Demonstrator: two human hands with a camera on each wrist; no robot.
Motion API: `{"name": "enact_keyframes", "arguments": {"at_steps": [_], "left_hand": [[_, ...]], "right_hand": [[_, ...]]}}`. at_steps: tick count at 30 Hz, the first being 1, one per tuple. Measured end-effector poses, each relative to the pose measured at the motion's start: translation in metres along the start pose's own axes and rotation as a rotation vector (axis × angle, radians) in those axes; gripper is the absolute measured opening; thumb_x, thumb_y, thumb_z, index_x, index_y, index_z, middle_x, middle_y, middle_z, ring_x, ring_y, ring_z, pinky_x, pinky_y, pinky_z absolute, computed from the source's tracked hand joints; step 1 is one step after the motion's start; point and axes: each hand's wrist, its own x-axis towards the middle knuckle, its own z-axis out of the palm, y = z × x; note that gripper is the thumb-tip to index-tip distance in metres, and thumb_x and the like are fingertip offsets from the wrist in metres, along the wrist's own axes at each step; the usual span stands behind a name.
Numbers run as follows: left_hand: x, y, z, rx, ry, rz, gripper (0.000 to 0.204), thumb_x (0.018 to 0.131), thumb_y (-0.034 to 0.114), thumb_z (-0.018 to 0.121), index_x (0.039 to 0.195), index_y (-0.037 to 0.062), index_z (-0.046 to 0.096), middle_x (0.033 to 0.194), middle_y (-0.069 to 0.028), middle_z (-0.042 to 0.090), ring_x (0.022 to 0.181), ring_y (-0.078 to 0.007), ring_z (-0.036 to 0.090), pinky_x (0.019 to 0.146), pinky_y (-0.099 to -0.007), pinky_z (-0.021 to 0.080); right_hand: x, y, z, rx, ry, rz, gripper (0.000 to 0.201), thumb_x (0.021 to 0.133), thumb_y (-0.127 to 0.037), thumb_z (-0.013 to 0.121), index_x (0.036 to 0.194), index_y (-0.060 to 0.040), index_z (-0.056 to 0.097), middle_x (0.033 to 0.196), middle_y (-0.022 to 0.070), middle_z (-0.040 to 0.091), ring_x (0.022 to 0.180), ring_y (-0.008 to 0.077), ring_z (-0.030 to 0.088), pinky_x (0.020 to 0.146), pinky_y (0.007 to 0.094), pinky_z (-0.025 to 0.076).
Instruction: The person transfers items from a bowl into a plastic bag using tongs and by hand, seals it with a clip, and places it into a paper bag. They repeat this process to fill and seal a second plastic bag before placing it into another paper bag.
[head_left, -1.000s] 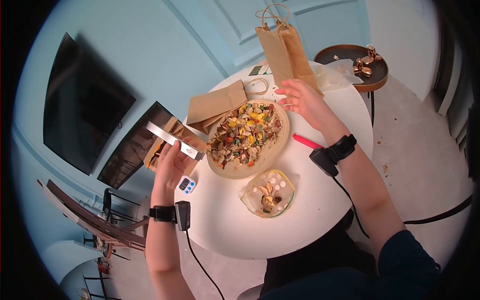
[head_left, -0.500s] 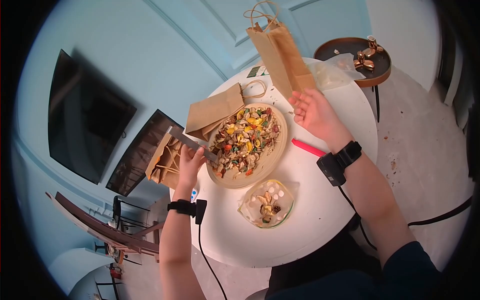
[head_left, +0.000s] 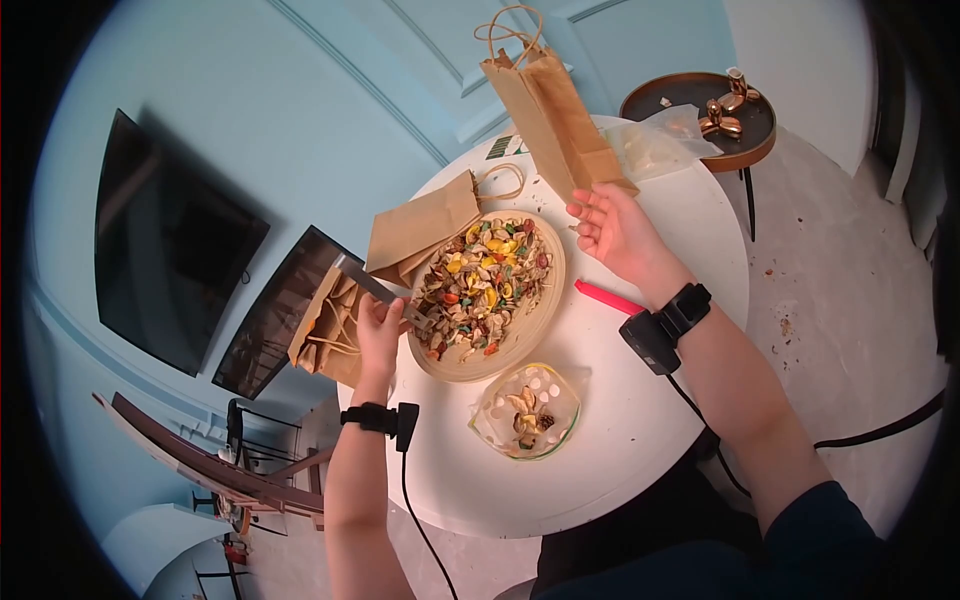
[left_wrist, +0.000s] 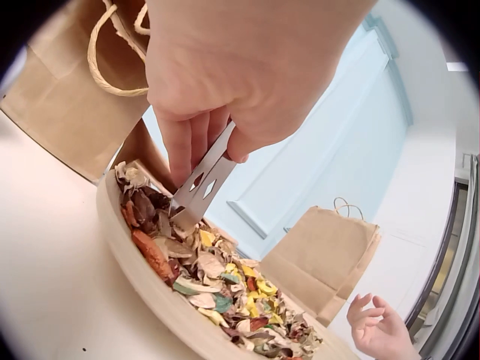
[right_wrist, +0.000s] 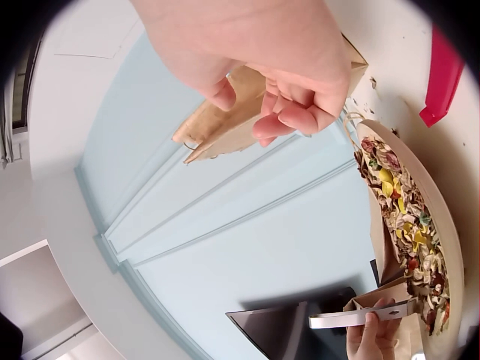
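My left hand (head_left: 378, 340) pinches a pair of metal tongs (left_wrist: 196, 187) with diamond cut-outs between thumb and fingers. The tong tips are down among the dried potpourri (head_left: 485, 275) at the left side of a round, light wooden plate (head_left: 465, 370). Petals, slices and bits in yellow, green, orange and brown fill that plate. On the other side, my right hand (head_left: 615, 235) hovers past the plate's right rim, fingers loosely curled around nothing. Nearer to me, a dotted clear pouch (head_left: 558, 400) holds a few dried pieces and a small cone.
Brown paper bags surround the plate: one lying behind it (head_left: 425, 225), one standing tall (head_left: 550, 110), another at the left edge (head_left: 318, 335). A pink-red slim tool (head_left: 605, 295) lies near my right wrist. Clear plastic (head_left: 660, 145) spreads toward a round side table (head_left: 755, 155).
My left hand has brought the tongs rightward and down from beside the plate into the potpourri. My right hand has shifted slightly lower. The white timer has dropped from view behind my left arm.
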Motion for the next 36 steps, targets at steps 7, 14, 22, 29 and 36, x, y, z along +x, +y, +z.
{"name": "enact_keyframes", "arguments": {"at_steps": [7, 14, 22, 29, 36], "left_hand": [[-0.037, 0.052, -0.002, -0.317, -0.028, 0.018, 0.021, 0.094, 0.012, 0.052, 0.113, 0.0046, 0.046, 0.102, -0.0105, 0.065, 0.09, -0.0195, 0.067, 0.072, -0.0282, 0.056], [-0.11, 0.089, 0.025, -0.44, -0.307, -0.09, 0.026, 0.093, 0.014, 0.054, 0.116, 0.004, 0.045, 0.108, -0.0143, 0.062, 0.1, -0.026, 0.063, 0.083, -0.0379, 0.055], [-0.032, 0.067, 0.038, -0.292, -0.213, 0.032, 0.028, 0.093, 0.013, 0.055, 0.119, 0.0062, 0.046, 0.117, -0.0091, 0.058, 0.103, -0.0178, 0.061, 0.087, -0.0346, 0.051], [0.012, 0.037, 0.069, -0.237, -0.25, 0.024, 0.026, 0.089, 0.009, 0.062, 0.111, 0.0068, 0.047, 0.106, -0.0024, 0.06, 0.088, -0.0084, 0.058, 0.074, -0.0232, 0.05], [0.019, 0.024, 0.086, -0.051, -0.159, 0.101, 0.023, 0.09, 0.007, 0.06, 0.109, 0.0036, 0.047, 0.107, -0.0042, 0.061, 0.088, -0.0082, 0.057, 0.069, -0.0215, 0.049]], "right_hand": [[0.001, 0.001, -0.003, -0.012, 0.018, -0.014, 0.034, 0.087, -0.032, 0.057, 0.109, -0.0063, 0.051, 0.101, 0.0085, 0.058, 0.071, 0.0116, 0.046, 0.064, 0.0242, 0.041], [0.002, 0.003, -0.005, -0.012, 0.02, -0.015, 0.035, 0.086, -0.032, 0.058, 0.109, -0.0065, 0.051, 0.1, 0.0077, 0.059, 0.07, 0.0115, 0.046, 0.064, 0.0238, 0.041], [0.004, 0.002, -0.006, -0.033, 0.036, -0.02, 0.03, 0.087, -0.031, 0.057, 0.105, -0.0078, 0.053, 0.098, 0.0073, 0.059, 0.07, 0.0116, 0.047, 0.064, 0.0239, 0.041], [0.006, 0.004, -0.006, -0.014, 0.036, -0.018, 0.031, 0.087, -0.032, 0.057, 0.107, -0.0079, 0.052, 0.098, 0.0075, 0.059, 0.07, 0.0116, 0.046, 0.065, 0.0242, 0.041], [0.003, 0.004, -0.004, -0.022, 0.009, -0.012, 0.032, 0.086, -0.031, 0.057, 0.108, -0.0074, 0.052, 0.099, 0.0078, 0.059, 0.072, 0.0111, 0.045, 0.068, 0.0241, 0.041]]}}
